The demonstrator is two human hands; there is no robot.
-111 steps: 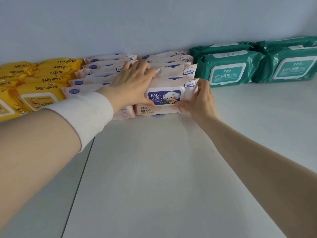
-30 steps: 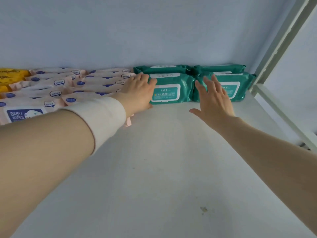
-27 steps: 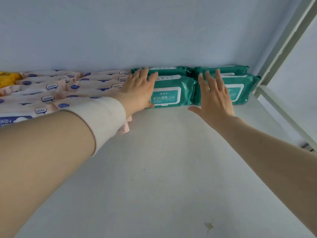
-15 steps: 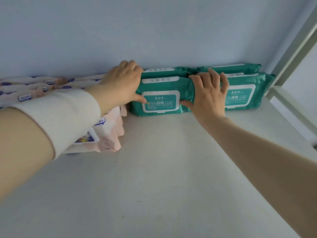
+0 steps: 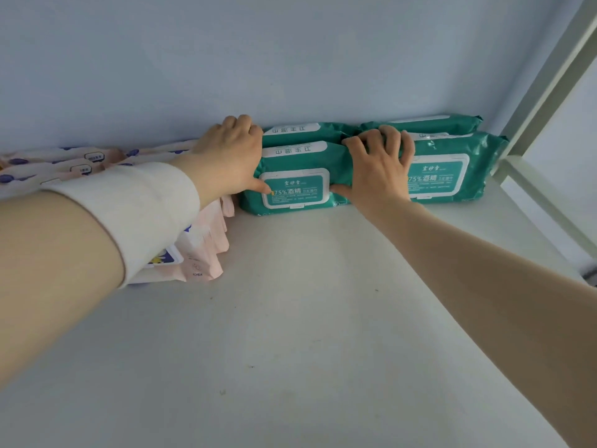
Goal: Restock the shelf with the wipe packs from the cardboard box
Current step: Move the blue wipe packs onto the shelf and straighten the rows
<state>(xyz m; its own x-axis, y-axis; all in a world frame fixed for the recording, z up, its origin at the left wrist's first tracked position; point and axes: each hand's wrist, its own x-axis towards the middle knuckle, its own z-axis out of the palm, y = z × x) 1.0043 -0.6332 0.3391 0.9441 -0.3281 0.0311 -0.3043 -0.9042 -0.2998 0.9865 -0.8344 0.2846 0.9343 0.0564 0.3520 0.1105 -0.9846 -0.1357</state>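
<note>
Both hands were open a second ago; now each holds the front-left green wipe pack (image 5: 297,185). Left grip (image 5: 231,160) is curled over its left end, thumb on the lid label. Right grip (image 5: 379,169) is curled over its right end, thumb low on the front. The pack sits at the back of the shelf (image 5: 290,318), touching the front-right green pack (image 5: 452,176), with pink baby wipe packs (image 5: 206,250) just left.

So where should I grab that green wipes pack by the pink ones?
Take the green plastic wipe pack by its two short ends, coming from the front, as the left hand and right hand do. It stands on its long edge, label facing out, a second green pack close behind.
</note>
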